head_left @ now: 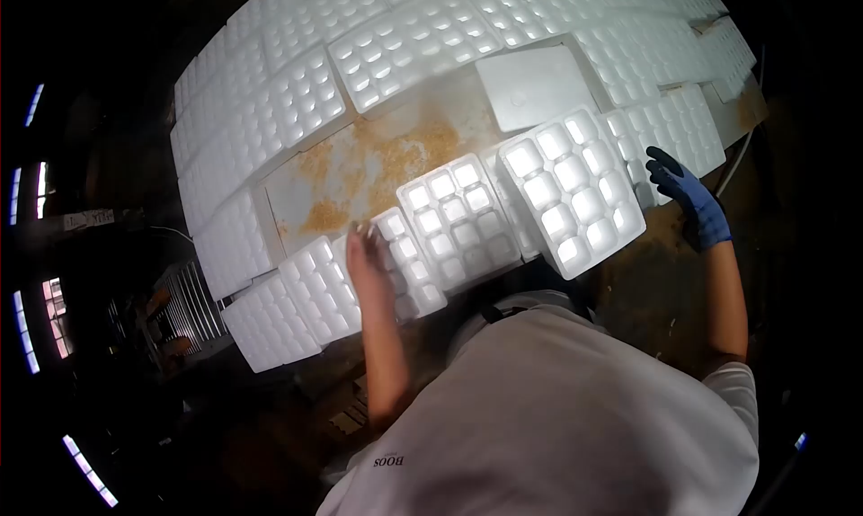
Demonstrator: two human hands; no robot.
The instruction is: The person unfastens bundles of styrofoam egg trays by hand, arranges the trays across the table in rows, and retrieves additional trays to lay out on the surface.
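Observation:
My left hand (367, 257), bare and smeared by motion, is over the left side of a white foam tray (415, 273) with square pockets. Whether its fingers grip the tray cannot be made out. My right hand (688, 197) wears a blue glove with dark fingers. It is open, with thumb and fingers apart and nothing between them, beside a foam tray (688, 129) at the right edge. Between my hands, nearest my body, are a tilted foam tray (575, 188) that stands higher than its neighbours and another pocketed tray (458, 219).
Many similar foam trays (413, 48) cover the wide table. A flat white foam piece (537, 86) lies near a brown-stained patch of tabletop (378, 161). At the left stands a ribbed metal object (193, 305); a cable (739, 164) hangs by the right edge.

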